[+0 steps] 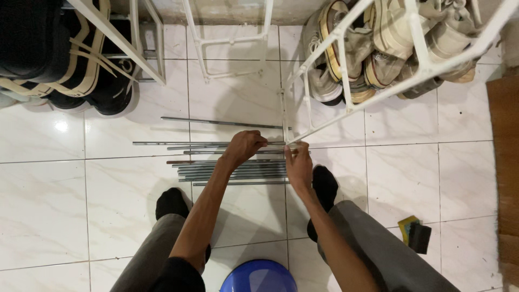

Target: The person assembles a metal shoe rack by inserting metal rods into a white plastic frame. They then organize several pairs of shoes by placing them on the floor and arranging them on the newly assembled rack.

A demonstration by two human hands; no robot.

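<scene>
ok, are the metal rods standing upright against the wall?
No: the metal rods lie flat on the tiled floor, in front of the left hand and right hand.

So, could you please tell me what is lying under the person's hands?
Grey metal rods lie on the white floor tiles beneath the left hand and right hand; the hands cover parts of them.

Counts on the tiled floor

Two hands, left hand and right hand; roughly a dozen metal rods; three white rack frames; one blue stool.
</scene>
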